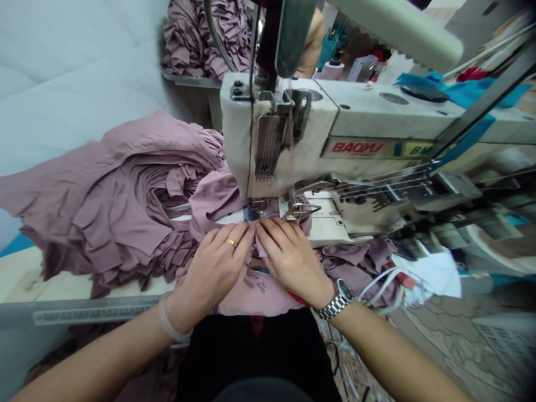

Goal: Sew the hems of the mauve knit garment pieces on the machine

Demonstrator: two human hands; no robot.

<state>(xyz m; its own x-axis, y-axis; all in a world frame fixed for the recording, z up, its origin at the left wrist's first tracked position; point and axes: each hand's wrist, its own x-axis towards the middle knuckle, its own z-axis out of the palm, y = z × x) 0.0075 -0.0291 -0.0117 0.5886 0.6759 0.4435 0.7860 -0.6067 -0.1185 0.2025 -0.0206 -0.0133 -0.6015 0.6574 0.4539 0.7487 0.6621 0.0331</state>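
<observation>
At the presser foot (256, 211) of a white industrial sewing machine (285, 134), a mauve fabric piece (218, 192) lies under the needle area. My left hand (224, 259), with a gold ring, grips its near edge. Close beside it, my right hand (291, 257) holds the same fabric, fingers bent and thumb hidden underneath. The fingertips of both hands nearly meet just in front of the presser foot. Part of the fabric is hidden beneath my hands.
A large stack of mauve cut fabric (109, 206) covers the table's left side. More mauve fabric (360, 265) and white straps (389, 282) lie at right. Behind the machine stands another fabric pile (205, 39), with part of a person's arm (312, 47) beside it.
</observation>
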